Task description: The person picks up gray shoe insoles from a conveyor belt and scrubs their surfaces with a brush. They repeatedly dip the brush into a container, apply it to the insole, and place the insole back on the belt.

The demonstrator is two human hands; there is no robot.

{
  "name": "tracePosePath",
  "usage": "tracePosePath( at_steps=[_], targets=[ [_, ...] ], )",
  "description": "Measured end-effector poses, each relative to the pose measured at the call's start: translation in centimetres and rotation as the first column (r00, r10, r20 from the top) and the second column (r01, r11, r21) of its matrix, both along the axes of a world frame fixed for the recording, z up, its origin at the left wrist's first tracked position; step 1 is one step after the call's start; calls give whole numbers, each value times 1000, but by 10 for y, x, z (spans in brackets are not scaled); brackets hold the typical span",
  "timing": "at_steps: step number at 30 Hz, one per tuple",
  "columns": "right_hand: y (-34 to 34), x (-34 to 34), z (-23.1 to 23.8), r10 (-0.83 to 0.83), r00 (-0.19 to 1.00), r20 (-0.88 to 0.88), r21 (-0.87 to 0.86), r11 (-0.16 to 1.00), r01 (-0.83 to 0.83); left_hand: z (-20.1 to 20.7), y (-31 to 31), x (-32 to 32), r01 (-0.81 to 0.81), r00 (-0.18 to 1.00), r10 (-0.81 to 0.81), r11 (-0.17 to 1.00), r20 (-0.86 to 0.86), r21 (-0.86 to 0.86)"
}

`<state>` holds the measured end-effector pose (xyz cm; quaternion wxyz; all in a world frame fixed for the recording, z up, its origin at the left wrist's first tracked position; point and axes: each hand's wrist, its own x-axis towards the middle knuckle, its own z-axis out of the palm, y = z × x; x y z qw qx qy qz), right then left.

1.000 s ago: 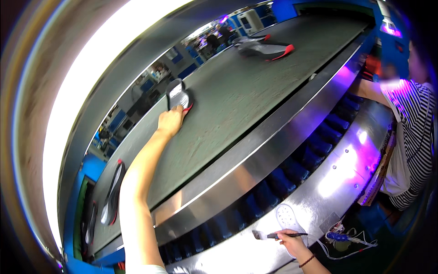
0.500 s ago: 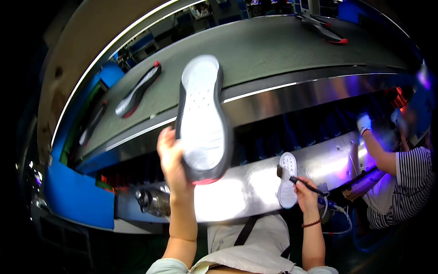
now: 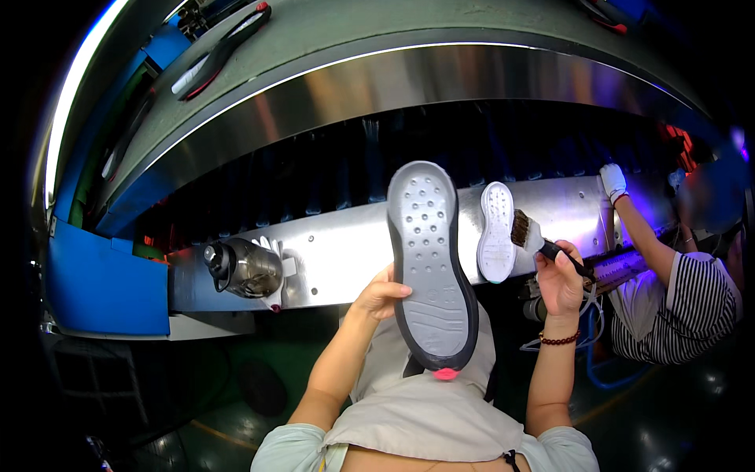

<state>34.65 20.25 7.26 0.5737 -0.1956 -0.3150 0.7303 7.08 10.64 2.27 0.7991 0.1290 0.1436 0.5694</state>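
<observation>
A shoe sole, grey inside with a black rim and a red tip, is gripped at its left edge by my left hand. Its dimpled inner face is turned up toward me, in front of my apron. My right hand grips the dark handle of a brush with brown bristles. Those bristles are close beside a white sole-shaped piece lying on the metal ledge; whether they touch it I cannot tell.
Beyond the metal ledge runs a conveyor belt carrying more soles. A dark bottle stands on the ledge at left. At right works another person in a striped top, with a gloved hand over the ledge.
My left hand has brought the sole down and toward me, from over the belt edge. The brush has turned, so its bristles now show beside the white piece. My view has tilted downward.
</observation>
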Motion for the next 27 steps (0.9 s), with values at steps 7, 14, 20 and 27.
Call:
tracePosePath(
  at_steps=[7,14,20,27],
  targets=[
    [-13,-60,21,284,933,222,-23,958,-286,13,23,-2,-226,972,216,967,94,120],
    [13,-114,17,245,835,493,48,950,-308,16,16,9,-348,936,339,931,-96,-107],
    [14,-130,35,198,756,624,121,931,-343,25,12,19,-426,901,393,883,-186,-195],
    [-6,-135,44,-179,595,783,491,765,-416,35,16,32,-438,882,374,875,-288,-206]
  ],
)
